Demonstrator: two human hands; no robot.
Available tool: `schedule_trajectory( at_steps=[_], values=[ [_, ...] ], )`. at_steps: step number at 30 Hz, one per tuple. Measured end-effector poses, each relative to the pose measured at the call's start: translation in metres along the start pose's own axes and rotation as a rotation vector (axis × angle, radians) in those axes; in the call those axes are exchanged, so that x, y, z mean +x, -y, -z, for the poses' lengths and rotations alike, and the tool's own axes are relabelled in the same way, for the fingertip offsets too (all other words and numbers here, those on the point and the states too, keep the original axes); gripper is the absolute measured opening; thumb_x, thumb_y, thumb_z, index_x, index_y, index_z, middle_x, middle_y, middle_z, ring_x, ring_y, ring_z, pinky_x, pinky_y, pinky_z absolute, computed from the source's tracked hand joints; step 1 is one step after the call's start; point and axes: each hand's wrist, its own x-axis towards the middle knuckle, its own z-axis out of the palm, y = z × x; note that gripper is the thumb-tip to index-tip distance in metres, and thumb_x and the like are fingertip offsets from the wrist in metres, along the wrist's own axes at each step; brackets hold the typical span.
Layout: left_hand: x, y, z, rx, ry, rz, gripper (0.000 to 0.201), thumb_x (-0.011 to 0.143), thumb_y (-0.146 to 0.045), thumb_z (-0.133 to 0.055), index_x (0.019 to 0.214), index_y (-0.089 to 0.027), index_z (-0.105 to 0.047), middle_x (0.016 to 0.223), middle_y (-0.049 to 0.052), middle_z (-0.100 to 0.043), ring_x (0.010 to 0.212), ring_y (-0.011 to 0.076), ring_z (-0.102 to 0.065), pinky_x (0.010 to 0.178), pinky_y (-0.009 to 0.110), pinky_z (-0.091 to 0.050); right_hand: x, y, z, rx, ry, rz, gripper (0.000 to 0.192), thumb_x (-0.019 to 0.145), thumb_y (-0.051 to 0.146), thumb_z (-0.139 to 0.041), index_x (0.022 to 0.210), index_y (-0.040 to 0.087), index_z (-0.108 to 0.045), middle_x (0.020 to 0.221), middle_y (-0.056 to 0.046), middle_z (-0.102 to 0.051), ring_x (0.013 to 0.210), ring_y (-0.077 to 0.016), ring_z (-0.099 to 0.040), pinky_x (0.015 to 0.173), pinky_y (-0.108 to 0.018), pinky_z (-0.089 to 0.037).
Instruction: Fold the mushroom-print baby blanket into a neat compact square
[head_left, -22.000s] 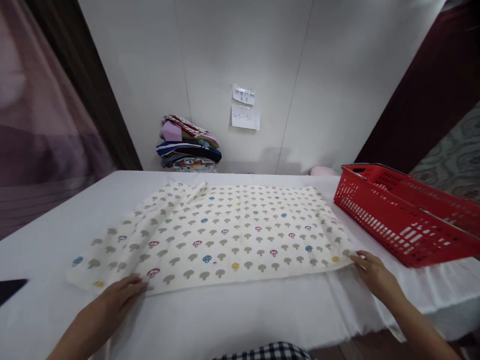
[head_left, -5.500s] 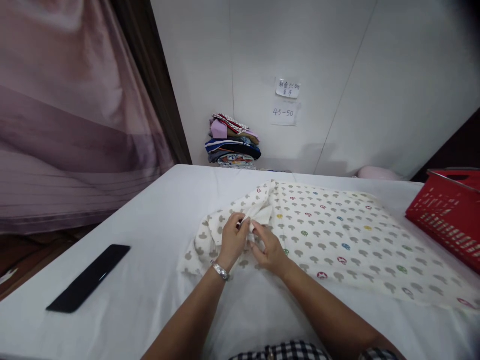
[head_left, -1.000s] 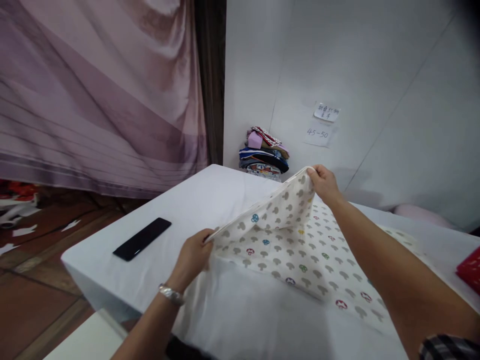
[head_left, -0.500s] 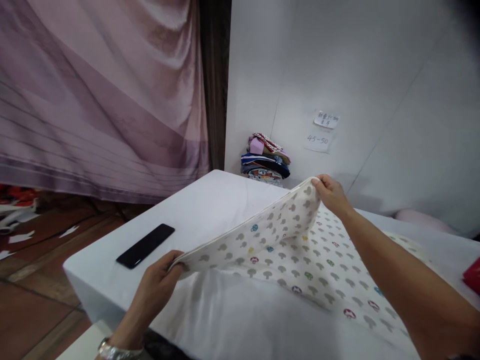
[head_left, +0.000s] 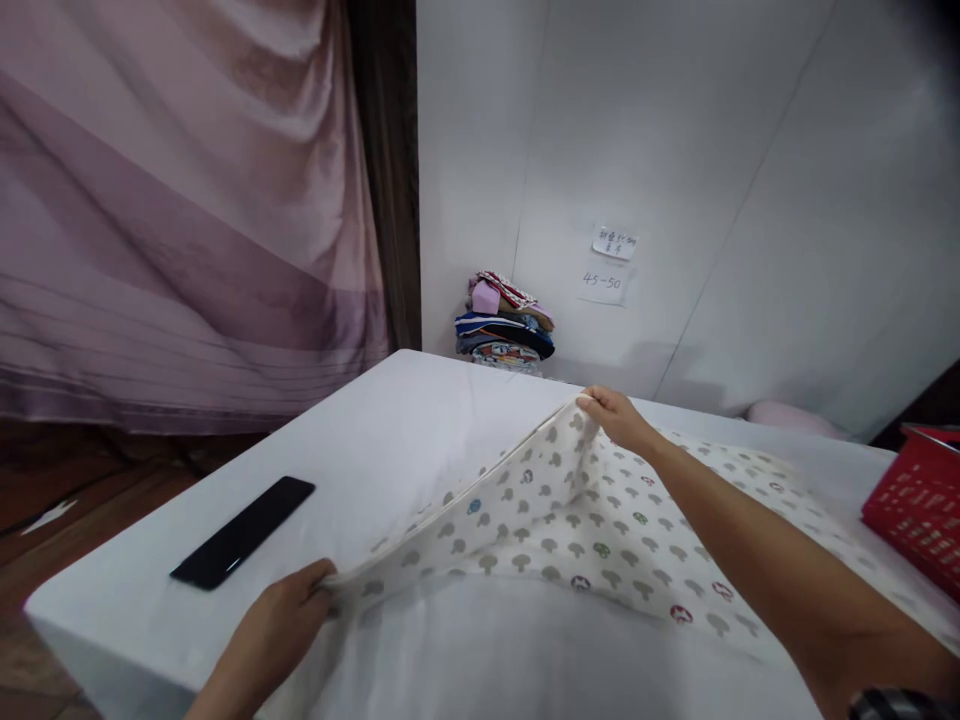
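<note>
A cream cloth (head_left: 551,530) printed with grey and coloured mushrooms is stretched between my hands, its top edge lifted off the white table. My left hand (head_left: 289,615), at the lower left, is closed on the near left corner. Farther off, my right hand (head_left: 619,418) pinches the far corner of the same edge. The remainder of the cloth spreads out to the right under my right forearm. To the left of the cloth, a black phone (head_left: 244,532) lies flat, touched by neither hand.
The white table (head_left: 360,425) reaches to the wall. A stack of folded clothes (head_left: 506,325) stands behind its far edge. At the right sits a red basket (head_left: 919,500). Paper notes (head_left: 604,282) hang on the wall, and a pink curtain (head_left: 180,220) hangs at the left.
The lifted cloth edge has come down towards the table, with both hands lower and still gripping its corners. My view has turned right, bringing more of the red basket in.
</note>
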Motion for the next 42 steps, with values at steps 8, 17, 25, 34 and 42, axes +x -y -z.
schedule_trajectory(
  at_steps=[8, 17, 25, 34, 42],
  values=[
    [0.012, -0.064, -0.01, -0.091, -0.067, -0.327, 0.039, 0.083, -0.037, -0.044, 0.118, -0.026, -0.055, 0.123, 0.003, -0.059, 0.101, 0.0196, -0.06, 0.072, 0.027, -0.049, -0.007, 0.031, -0.018, -0.054, 0.165, 0.16, 0.024, 0.087, 0.041, -0.045, 0.078, 0.02, -0.055, 0.073, 0.001, -0.057, 0.069, -0.0141, -0.051, 0.064, -0.025, -0.038],
    [0.029, -0.189, -0.053, -0.308, -0.189, -0.646, 0.051, 0.081, -0.037, -0.056, 0.129, -0.024, -0.042, 0.123, 0.007, -0.055, 0.104, 0.0207, -0.056, 0.086, 0.035, -0.046, -0.011, 0.051, -0.029, -0.094, 0.273, 0.304, 0.024, 0.091, 0.038, -0.045, 0.081, 0.02, -0.056, 0.075, 0.0, -0.06, 0.069, -0.0132, -0.053, 0.064, -0.024, -0.039],
    [0.033, -0.196, -0.06, -0.541, -0.11, -0.574, 0.029, 0.09, -0.023, -0.038, 0.108, -0.021, -0.059, 0.093, 0.002, -0.065, 0.083, 0.0154, -0.058, 0.076, 0.028, -0.044, -0.021, 0.048, -0.023, -0.044, 0.342, 0.322, 0.025, 0.092, 0.039, -0.044, 0.097, 0.021, -0.061, 0.092, -0.004, -0.065, 0.08, -0.0151, -0.058, 0.071, -0.025, -0.043],
    [0.03, -0.193, -0.044, -0.452, -0.012, -0.532, 0.023, 0.084, -0.027, -0.044, 0.101, -0.022, -0.059, 0.08, -0.001, -0.061, 0.07, 0.0137, -0.052, 0.063, 0.024, -0.039, -0.007, 0.053, -0.015, -0.233, 0.237, 0.467, 0.028, 0.094, 0.037, -0.037, 0.089, 0.02, -0.058, 0.084, -0.004, -0.063, 0.077, -0.0153, -0.056, 0.07, -0.026, -0.041],
    [0.023, -0.122, -0.037, -0.359, 0.241, -0.335, 0.019, 0.077, -0.034, -0.048, 0.078, -0.018, -0.059, 0.072, -0.002, -0.057, 0.068, 0.0141, -0.05, 0.059, 0.024, -0.036, 0.033, 0.061, 0.003, -0.563, 0.249, 0.576, 0.034, 0.094, 0.039, -0.034, 0.084, 0.02, -0.06, 0.083, -0.007, -0.061, 0.079, -0.0184, -0.055, 0.069, -0.029, -0.04]
  ],
)
